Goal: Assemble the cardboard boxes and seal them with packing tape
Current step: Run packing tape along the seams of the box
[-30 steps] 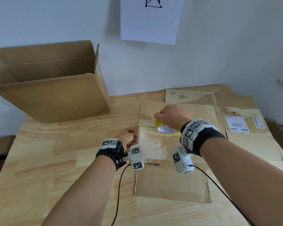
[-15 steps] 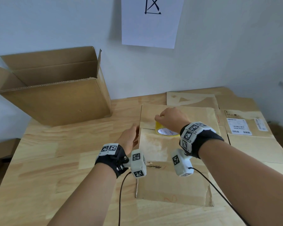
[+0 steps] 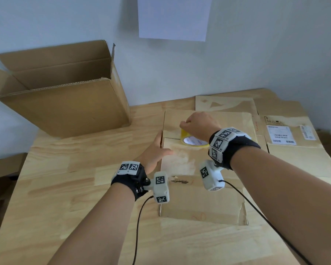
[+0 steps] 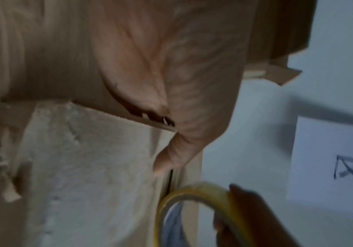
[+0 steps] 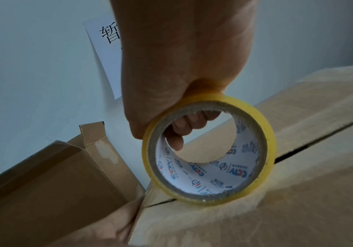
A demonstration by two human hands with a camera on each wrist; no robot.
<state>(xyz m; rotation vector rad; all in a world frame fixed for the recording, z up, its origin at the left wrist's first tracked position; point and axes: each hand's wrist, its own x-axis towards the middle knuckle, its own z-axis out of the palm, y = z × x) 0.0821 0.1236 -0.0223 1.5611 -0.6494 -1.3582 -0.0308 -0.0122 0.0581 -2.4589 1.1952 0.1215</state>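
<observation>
Open box (image 3: 65, 104) upright, right hand (image 3: 199, 125) gripping tape roll (image 5: 209, 150) — on closed box (image 3: 203, 188)

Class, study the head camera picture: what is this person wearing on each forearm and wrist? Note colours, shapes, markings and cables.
Both forearms are bare, with no sleeves. The left hand and right hand each have a black fabric wristband carrying white blocks printed with black-and-white square markers. A white boxy wrist camera with the same markers hangs from each band, trailing a thin black cable.

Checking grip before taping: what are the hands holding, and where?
Right hand grips the tape roll at its top, fingers through the core. Left hand holds nothing, resting open against the closed box's left edge.
</observation>
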